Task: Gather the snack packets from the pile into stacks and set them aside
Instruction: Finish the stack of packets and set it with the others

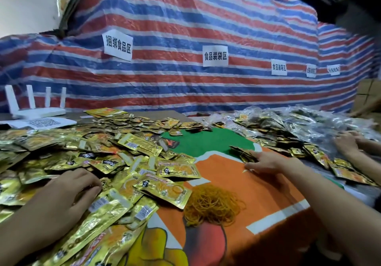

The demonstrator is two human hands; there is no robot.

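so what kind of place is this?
Probably a small food-packing workshop or storeroom. Paper signs taped to a striped tarp mark food bundling and bagging zones. There is also a large pile of gold snack packets and a heap of rubber bands, likely for bundling.

A red-and-blue striped tarp (pixel 185 18) carrying white paper signs (pixel 215 56) rises behind the orange-and-green table cloth (pixel 257 185).

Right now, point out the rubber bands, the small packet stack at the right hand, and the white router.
rubber bands (pixel 213 202): head view, middle of the heap.
packet stack (pixel 239 152): head view, top packet.
white router (pixel 41 112): head view, flat body below antennas.
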